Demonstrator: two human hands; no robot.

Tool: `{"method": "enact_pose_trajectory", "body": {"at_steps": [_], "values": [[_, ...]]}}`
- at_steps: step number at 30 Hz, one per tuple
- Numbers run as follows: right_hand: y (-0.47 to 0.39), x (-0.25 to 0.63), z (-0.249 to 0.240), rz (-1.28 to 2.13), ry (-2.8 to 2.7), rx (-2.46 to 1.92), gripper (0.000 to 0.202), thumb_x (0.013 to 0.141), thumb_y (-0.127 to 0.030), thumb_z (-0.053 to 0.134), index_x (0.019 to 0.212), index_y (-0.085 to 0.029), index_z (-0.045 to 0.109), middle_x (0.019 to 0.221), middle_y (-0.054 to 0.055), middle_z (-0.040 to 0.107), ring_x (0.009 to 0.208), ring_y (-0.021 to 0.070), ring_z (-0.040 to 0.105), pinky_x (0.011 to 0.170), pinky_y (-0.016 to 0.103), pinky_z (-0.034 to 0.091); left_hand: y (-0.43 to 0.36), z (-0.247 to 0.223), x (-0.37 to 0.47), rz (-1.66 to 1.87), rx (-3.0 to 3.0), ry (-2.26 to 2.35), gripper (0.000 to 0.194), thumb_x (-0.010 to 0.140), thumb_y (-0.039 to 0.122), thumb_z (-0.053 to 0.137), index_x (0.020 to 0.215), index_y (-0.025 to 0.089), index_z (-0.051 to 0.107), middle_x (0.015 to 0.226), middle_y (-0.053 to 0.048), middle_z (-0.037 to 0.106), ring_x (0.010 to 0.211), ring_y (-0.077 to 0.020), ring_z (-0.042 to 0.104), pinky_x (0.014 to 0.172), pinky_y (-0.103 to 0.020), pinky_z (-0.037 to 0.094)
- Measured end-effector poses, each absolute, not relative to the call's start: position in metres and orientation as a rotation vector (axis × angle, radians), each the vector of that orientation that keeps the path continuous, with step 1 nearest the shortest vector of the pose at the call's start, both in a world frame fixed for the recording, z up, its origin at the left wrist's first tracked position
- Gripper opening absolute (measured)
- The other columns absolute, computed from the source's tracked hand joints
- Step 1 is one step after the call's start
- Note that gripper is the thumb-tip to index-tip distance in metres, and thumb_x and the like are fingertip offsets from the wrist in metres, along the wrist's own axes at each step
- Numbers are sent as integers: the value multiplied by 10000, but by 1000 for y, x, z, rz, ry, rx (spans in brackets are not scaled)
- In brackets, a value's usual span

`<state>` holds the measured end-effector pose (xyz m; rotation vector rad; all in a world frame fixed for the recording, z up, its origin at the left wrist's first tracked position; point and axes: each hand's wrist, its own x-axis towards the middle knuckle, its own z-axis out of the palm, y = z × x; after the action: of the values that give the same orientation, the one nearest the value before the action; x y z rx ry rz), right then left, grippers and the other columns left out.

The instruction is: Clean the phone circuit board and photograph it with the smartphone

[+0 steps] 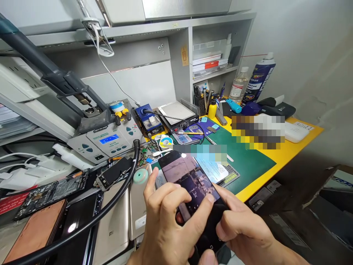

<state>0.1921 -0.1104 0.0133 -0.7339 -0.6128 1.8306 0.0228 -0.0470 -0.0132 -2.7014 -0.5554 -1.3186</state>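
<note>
right hand [245,224] is wrapped round the lower end of a black phone [197,180], thumb on its front. left hand [168,224] isn't gripping anything afaict: fingers loosely spread, thumb on the screen and a bent finger just over it, with "1.3x" showing. phone's up in front of the bench, over the near edge of the green mat [253,160].

my worry is the grip. the right hand looks like the main support, so if the left pushes too hard on the glass the phone could tip or slip, maybe onto the perforated plate [233,178] or off the yellow table edge [264,180]. a stray thumb might also tap something unwanted.

other hazard: the black hose [121,204] loops across the gold phone [113,221] right by the left hand. snag it with an elbow and stuff could get dragged.
</note>
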Motion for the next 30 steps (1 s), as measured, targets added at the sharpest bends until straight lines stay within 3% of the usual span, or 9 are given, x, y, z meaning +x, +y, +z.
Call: {"method": "enact_pose_trajectory", "body": {"at_steps": [4,8,13,20,30], "values": [[-111,192,19,1845,-625,-716,827,640,-129,600,1465,-160,544,987,61,779,789,249,764,621,299,543,-48,-11,23,-1309,-2696,-563,431,946,249,488,1286,217,752,1092,-81,466,1115,-268,489,1285,-710,239],[-114,192,26,1856,-573,-702,825,617,-121,611,1439,-171,558,992,56,772,826,270,773,705,345,581,-48,-10,21,-1311,-2674,-515,458,1044,368,400,1301,220,748,1098,-95,469,1112,-285,481,1246,-760,245],[-120,194,32,1867,-523,-786,772,606,-84,632,1374,-161,620,941,39,757,831,227,748,730,290,555,-48,-7,17,-1260,-2646,-463,532,1094,467,316,1307,231,742,1122,-105,470,1136,-292,477,1250,-771,247],[-121,194,35,1847,-521,-809,735,571,-92,641,1303,-153,672,845,14,718,774,197,696,670,248,507,-50,-5,15,-1241,-2637,-463,518,1099,461,331,1324,228,735,1134,-109,463,1142,-287,470,1253,-791,252],[-119,192,37,1870,-550,-731,792,588,-89,606,1377,-161,620,950,36,732,894,234,739,722,273,545,-50,-4,11,-1187,-2643,-437,558,1097,494,305,1364,224,714,1132,-113,452,1144,-298,461,1241,-801,242]]}}
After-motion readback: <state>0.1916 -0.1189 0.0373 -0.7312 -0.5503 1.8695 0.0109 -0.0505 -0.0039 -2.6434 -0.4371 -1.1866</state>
